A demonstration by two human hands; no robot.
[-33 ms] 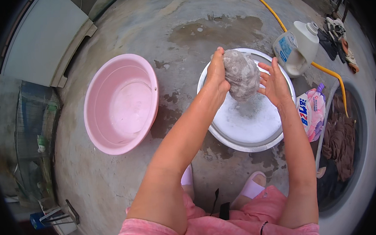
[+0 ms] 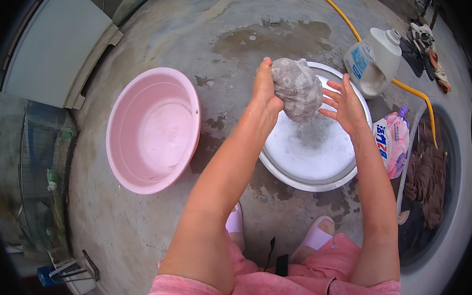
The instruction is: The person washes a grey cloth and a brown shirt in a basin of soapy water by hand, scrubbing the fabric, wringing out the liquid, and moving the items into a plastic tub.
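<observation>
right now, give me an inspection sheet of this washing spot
surface: concrete floor, wet patches.
job's things: grey wet cloth above white basin of soapy water.
clutter: empty pink basin, white detergent jug, detergent bag, brown laundry, sandals.
grippers: left hand grips the cloth; right hand open beside it.
cables: yellow hose.
surroundings: white appliance.

Grey cloth, pink basin
</observation>
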